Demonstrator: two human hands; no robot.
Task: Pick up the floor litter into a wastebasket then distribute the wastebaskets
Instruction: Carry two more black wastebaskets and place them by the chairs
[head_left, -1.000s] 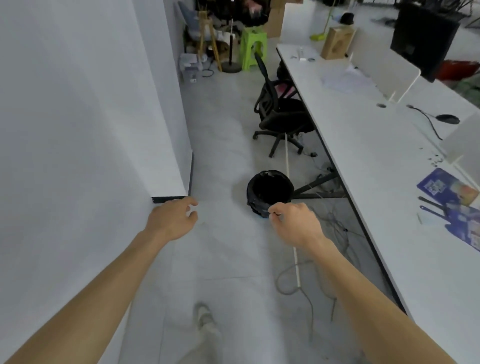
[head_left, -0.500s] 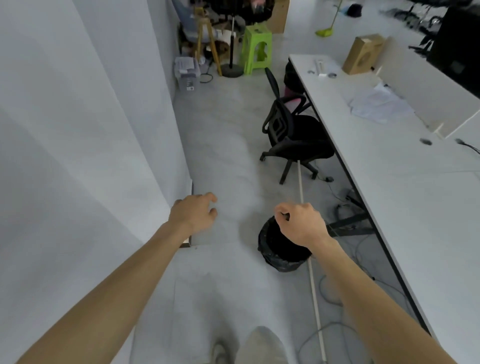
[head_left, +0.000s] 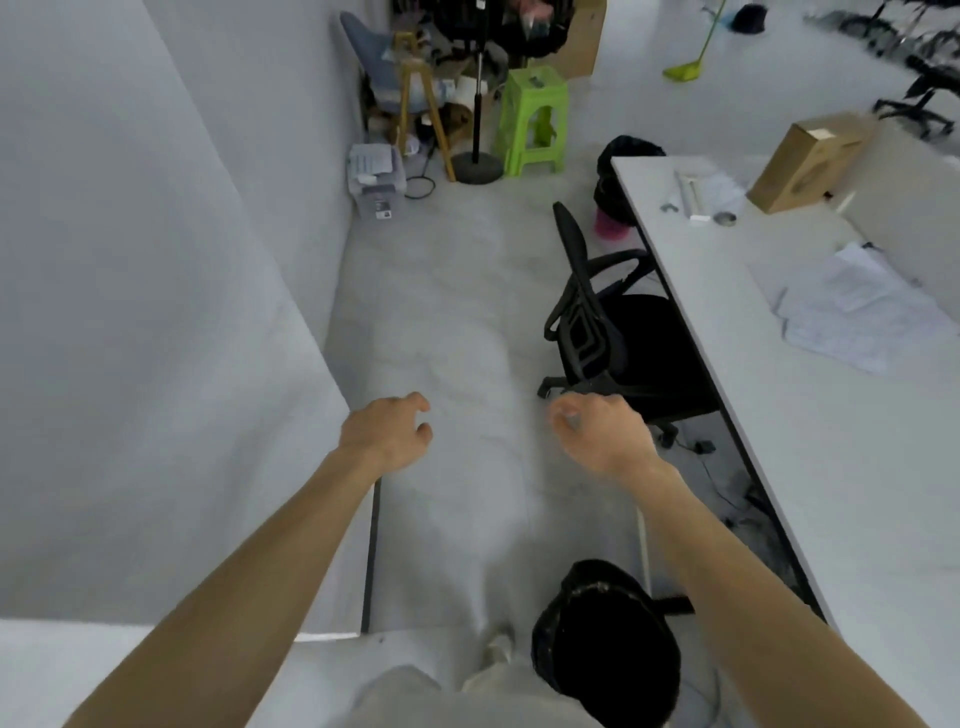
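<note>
A wastebasket (head_left: 608, 644) lined with a black bag stands on the grey floor close to my feet, under my right forearm. Both arms reach forward above the floor. My left hand (head_left: 387, 431) is loosely curled with its fingers apart and holds nothing. My right hand (head_left: 602, 436) is curled into a loose fist, thumb against forefinger, with nothing visible in it. Farther off, at the end of the desk, stand another black-bagged wastebasket (head_left: 626, 153) and a pink one (head_left: 610, 226). No litter shows on the floor near me.
A long white desk (head_left: 810, 467) runs along the right, with a black office chair (head_left: 613, 332) pushed against it and cables beneath. A white wall (head_left: 156, 312) closes the left side. A green stool (head_left: 532, 122), a stand and boxes crowd the far end.
I have walked forward: the black wastebasket went from ahead of my hands to down beside my feet. Both hands stay held out, empty.
</note>
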